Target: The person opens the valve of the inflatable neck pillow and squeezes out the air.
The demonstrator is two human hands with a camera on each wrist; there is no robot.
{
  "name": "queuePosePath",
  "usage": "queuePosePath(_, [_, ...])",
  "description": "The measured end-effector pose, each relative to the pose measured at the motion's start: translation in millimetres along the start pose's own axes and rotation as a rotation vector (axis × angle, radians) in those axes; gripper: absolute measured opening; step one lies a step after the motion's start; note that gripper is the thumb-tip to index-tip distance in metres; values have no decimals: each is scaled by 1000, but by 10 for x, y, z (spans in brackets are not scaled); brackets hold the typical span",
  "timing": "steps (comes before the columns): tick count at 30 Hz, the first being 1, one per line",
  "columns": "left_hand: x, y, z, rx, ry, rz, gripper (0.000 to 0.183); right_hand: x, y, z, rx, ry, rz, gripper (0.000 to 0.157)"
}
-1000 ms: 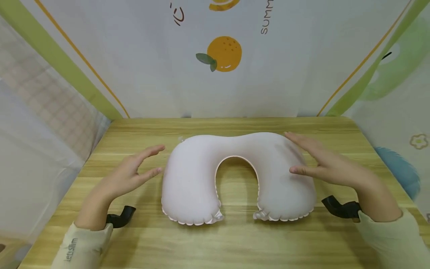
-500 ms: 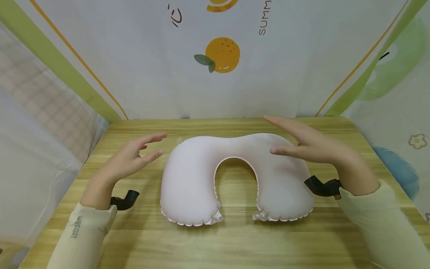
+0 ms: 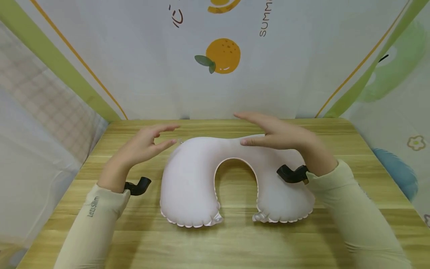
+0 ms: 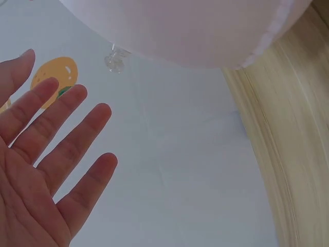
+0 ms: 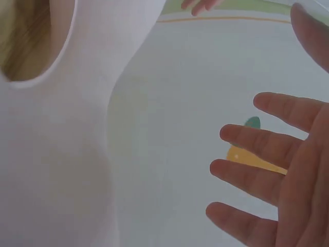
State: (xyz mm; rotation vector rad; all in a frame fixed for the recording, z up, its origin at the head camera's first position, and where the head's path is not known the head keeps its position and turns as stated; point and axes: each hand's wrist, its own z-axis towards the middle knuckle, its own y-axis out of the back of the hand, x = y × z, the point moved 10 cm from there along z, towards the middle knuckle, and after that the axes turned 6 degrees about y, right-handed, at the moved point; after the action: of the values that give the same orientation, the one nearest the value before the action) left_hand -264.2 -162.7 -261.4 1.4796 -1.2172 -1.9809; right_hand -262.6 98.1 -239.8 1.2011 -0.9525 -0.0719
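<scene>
A pale pink inflatable neck pillow [image 3: 191, 183] lies on the wooden table, its U opening towards me. A small clear valve [image 4: 115, 59] sticks out at its far left corner. My left hand [image 3: 144, 145] hovers by that corner, fingers spread and relaxed, holding nothing. Over the pillow's far right part is my right hand [image 3: 275, 132], its thumb overlapping the top edge in the head view. Both wrist views show the palms bare with fingers apart; the right wrist view has the pillow at left, beside the right hand [image 5: 293, 170].
The wooden table [image 3: 231, 246] ends at the back against a white curtain [image 3: 151, 74] printed with an orange [image 3: 223, 56]. Printed cloth also hangs at left and right. A black wrist mount [image 3: 292, 174] sits below each hand.
My right hand has moved left and away from me, over the pillow's far edge. The left hand has moved forward and a little right. The pillow stays in place.
</scene>
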Motion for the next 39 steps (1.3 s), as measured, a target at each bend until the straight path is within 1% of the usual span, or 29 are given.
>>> queuePosePath(3, [-16, -10, 56, 11, -11, 8, 47, 47, -62, 129, 28, 5, 20, 77])
queuePosePath(9, [23, -50, 125, 34, -14, 3, 44, 143, -185, 385, 76, 23, 22, 77])
queuePosePath(19, [173, -128, 166, 68, 47, -31, 43, 97, -428, 739, 145, 10, 39, 76])
queuePosePath(24, [219, -157, 188, 73, 52, -40, 41, 43, -540, 853, 172, -23, 76, 77])
queuePosePath(31, [284, -216, 229, 80, 57, -69, 38, 11, -694, 959, 209, -33, 111, 78])
queuePosePath(36, [306, -242, 232, 87, 60, -100, 36, 21, -792, 1026, 228, -44, 102, 79])
queuePosePath(39, [300, -256, 231, 93, 58, -117, 35, 55, -845, 1051, 236, -34, 85, 78])
